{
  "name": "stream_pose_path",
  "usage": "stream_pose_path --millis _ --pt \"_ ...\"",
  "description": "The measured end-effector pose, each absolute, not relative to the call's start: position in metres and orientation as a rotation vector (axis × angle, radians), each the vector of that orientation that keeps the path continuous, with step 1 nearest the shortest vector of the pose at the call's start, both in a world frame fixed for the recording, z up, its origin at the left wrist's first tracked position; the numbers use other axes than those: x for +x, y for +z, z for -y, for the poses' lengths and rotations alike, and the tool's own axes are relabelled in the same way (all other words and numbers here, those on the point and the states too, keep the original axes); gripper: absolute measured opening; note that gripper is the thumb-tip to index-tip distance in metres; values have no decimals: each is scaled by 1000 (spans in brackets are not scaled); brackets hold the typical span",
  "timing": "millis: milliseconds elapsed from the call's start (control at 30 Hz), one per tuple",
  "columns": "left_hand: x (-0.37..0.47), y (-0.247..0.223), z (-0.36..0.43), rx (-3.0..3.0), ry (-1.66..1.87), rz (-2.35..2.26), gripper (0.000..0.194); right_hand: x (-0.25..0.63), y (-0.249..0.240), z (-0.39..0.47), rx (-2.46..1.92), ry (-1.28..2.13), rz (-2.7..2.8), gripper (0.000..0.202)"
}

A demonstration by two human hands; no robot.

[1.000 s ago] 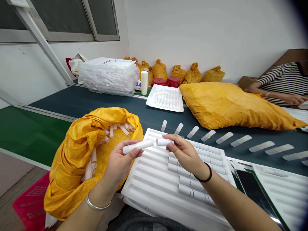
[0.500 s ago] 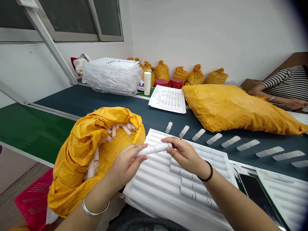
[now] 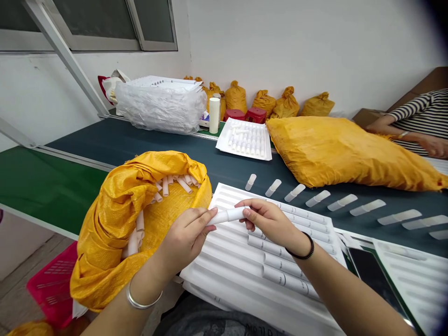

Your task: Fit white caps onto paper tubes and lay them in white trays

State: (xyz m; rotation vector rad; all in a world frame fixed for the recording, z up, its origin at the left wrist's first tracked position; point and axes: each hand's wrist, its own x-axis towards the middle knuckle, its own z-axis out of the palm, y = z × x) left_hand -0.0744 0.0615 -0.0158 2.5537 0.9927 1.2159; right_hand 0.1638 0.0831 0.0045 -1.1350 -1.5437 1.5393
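Note:
A white plastic tube (image 3: 229,214) is held level between my two hands, above a white grooved tray (image 3: 224,261). My left hand (image 3: 189,231) pinches its left end, and my right hand (image 3: 269,219) grips the right end between thumb and fingers. Several white tubes with small dark print (image 3: 294,266) lie in the tray's grooves on the right, partly under my right hand. To the left, an open yellow woven sack (image 3: 108,219) holds loose pale tubes (image 3: 184,184).
Several translucent tubes (image 3: 317,199) lie in a row on the dark belt (image 3: 231,168). Behind them rest a full yellow sack (image 3: 350,149) and a filled tray (image 3: 245,138). A phone (image 3: 373,275) lies right; a pink basket (image 3: 52,284) stands low left. A person in striped sleeves is far right.
The translucent tubes on the belt have shifted to the right. Both hands still hold the white tube, with my right fingers slightly more curled. The view has tilted a little.

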Motion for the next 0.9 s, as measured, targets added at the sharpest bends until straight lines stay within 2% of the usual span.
stream_pose_path --millis 300,567,633,700,767,833,900 --pt "-77 -18 -61 2798 1194 -872 56 159 4 -80 -1188 1879 1354 39" --pt "-74 -17 -51 2738 1196 -811 59 146 -2 -55 -1165 1734 1549 41" --pt "-80 -13 -54 2825 1080 -687 58 148 0 -57 -1109 1593 1878 37" --pt "-88 -13 -69 2904 920 -712 55 149 -1 -73 -1113 1235 2237 28" --pt "-96 -20 -97 2841 810 -1111 47 149 -6 -102 -1340 819 2351 24" --pt "-105 -33 -130 2538 714 -1717 36 147 -15 -139 -1660 576 2241 24" --pt "-111 -47 -160 2438 588 -1820 26 145 -26 -177 -1853 492 2132 27"
